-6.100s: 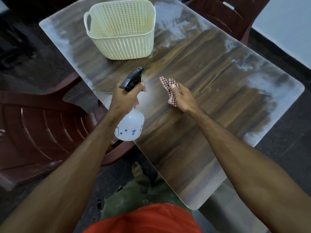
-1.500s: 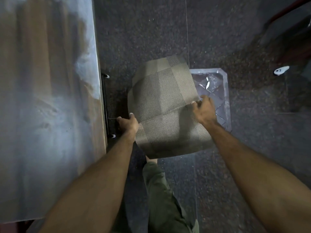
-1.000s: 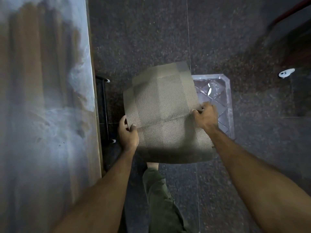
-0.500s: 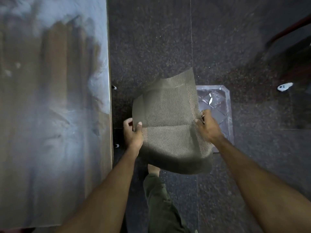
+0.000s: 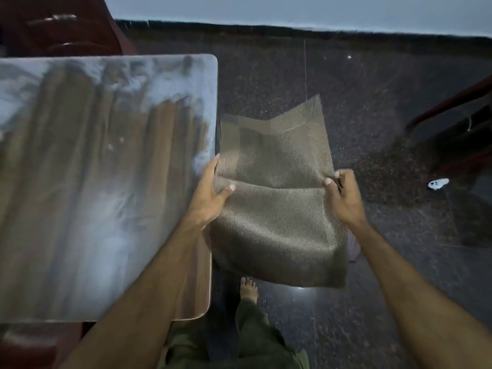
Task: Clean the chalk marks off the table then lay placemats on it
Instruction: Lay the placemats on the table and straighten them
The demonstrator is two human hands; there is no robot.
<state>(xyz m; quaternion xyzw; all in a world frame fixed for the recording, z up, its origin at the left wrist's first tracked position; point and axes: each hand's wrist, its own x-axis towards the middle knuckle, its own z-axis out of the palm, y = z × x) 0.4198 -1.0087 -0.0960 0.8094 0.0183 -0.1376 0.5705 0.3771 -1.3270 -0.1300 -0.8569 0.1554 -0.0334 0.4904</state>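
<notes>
Hands (image 5: 213, 198) have carried placemat (image 5: 277, 209) up beside table (image 5: 106, 182).

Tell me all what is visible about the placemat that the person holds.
The placemat is a woven sheet in grey-brown, with a fine diagonal weave and a darker border band near its far edge. It looks flexible: it sags and creases across the middle. It hangs in the air over the dark floor, just right of the table. The left hand pinches its left edge, the right hand its right edge.
</notes>
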